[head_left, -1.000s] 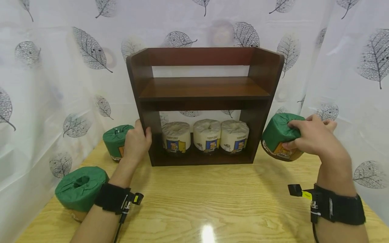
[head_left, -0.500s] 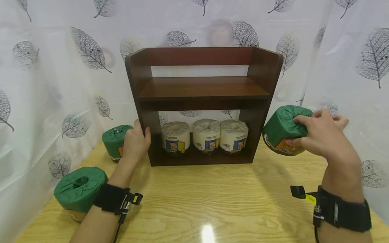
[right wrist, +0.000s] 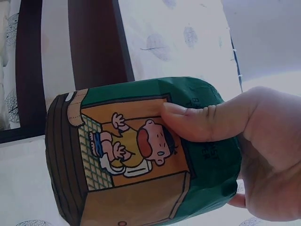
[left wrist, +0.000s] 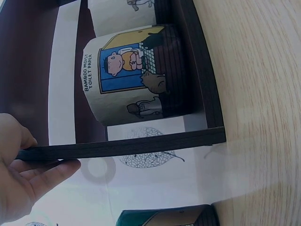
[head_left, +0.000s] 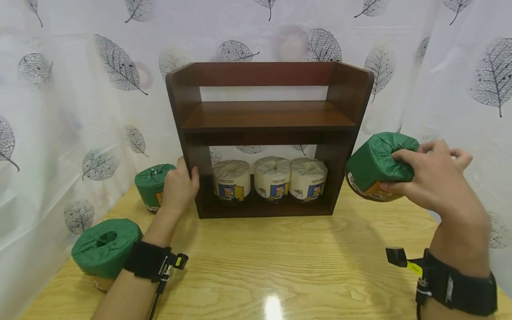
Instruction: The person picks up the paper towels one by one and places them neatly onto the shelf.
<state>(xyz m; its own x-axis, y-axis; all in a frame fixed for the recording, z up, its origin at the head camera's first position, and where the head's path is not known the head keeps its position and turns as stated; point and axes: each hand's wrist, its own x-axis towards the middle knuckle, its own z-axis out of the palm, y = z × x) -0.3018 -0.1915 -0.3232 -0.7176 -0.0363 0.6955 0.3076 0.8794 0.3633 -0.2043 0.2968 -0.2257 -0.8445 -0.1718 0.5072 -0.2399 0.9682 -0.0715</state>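
Note:
My right hand [head_left: 440,178] grips a green-wrapped toilet paper roll [head_left: 370,166], raised and tilted beside the shelf's right side. In the right wrist view the thumb lies across the printed wrapper of the roll [right wrist: 136,150]. My left hand [head_left: 180,184] holds the left side panel of the dark brown wooden shelf [head_left: 268,113]. The left wrist view shows the thumb on the inner face of the panel [left wrist: 122,147] and fingers on the outer face. Three cream-wrapped toilet paper rolls [head_left: 273,180] stand upright in a row on the shelf's lower level.
Left of the shelf stands one green roll [head_left: 150,184], partly behind my left hand. Another green roll [head_left: 104,249] is nearer, beside my left forearm. Everything stands on a light wooden table [head_left: 264,258]. A leaf-patterned white curtain [head_left: 444,98] hangs behind and at both sides.
My right hand has moved right and slightly up, carrying the green toilet paper roll with it. My left hand and the shelf stay in place.

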